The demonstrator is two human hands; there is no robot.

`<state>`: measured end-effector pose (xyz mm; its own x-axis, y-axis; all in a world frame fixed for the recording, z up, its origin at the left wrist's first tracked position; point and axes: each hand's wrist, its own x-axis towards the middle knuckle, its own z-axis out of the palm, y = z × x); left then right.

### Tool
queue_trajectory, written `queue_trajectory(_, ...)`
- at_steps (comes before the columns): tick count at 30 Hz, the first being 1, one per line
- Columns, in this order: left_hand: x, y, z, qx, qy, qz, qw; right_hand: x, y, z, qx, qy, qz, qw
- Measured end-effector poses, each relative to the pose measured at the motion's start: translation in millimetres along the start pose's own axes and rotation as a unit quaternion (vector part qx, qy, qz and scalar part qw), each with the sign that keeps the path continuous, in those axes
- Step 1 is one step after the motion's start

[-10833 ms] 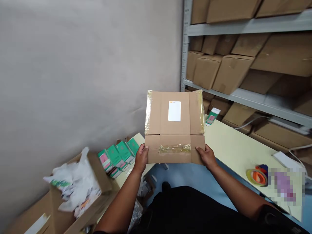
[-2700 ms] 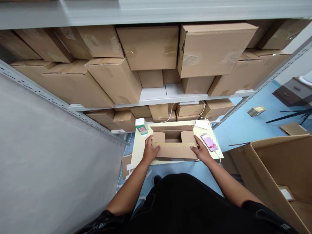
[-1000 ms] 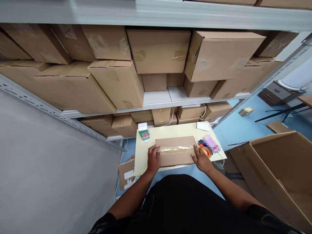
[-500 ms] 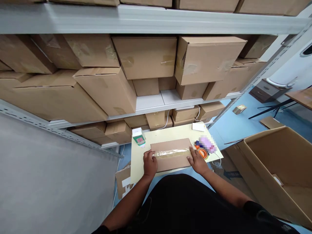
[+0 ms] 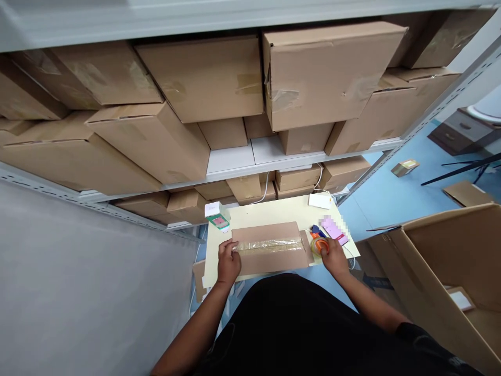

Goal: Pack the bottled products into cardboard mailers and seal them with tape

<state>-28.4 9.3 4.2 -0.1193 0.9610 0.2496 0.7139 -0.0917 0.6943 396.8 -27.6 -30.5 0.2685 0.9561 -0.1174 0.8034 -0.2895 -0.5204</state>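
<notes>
Left hand (image 5: 228, 261) lay flat on the left end of the box (image 5: 270, 253), fingers (image 5: 229, 247) spread and released, pressing down at the near-left corner rather than gripping. Right hand (image 5: 332, 256) was off the box, fingers curled around the tape dispenser (image 5: 319, 244) just beside the box's right end; they looked closed on it, though the hold itself was partly hidden by the back of the hand. Box sat flat on the worktop (image 5: 266, 211), flaps shut, near the front edge and about centred, with a strip of clear tape (image 5: 268, 244) running lengthwise along the top seam; a small side flap stuck out at the right end next to the dispenser. A blurred pink phone (image 5: 332, 230) lay right behind the dispenser, touching or nearly so, can't tell which. Small green-and-white carton (image 5: 216, 215) stood at the worktop's back-left corner, apart from the box. White charger block (image 5: 320, 200) sat at the back-right edge, cable running up to the shelf. Behind the worktop, shelving (image 5: 250, 156) was packed with brown cartons (image 5: 207, 78) on two levels, some tilted. Large open carton (image 5: 450, 271) stood on the blue floor to the right, a small item in its bottom. A little taped parcel (image 5: 405, 167) lay on the floor farther back. Grey wall on the left.
</notes>
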Motion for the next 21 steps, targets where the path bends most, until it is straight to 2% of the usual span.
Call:
queue_trajectory(4,2,8,-3.6,0.031,-0.001,0.021,0.999,25,18,2,-0.131,-0.049,0.095,0.986)
queue_trajectory(10,1,17,-7.4,0.078,-0.008,0.04,0.996,54,26,22,-0.137,-0.115,0.159,0.971)
queue_trajectory(13,1,21,-10.1,0.111,-0.034,0.075,0.99,62,37,23,-0.132,-0.147,0.164,0.966)
queue_trajectory(17,4,31,-13.8,0.148,-0.117,0.148,0.971,63,45,14,-0.135,-0.169,0.144,0.966)
queue_trajectory(21,9,36,-15.1,0.155,-0.161,0.196,0.955,53,43,-2,-0.147,-0.146,0.111,0.972)
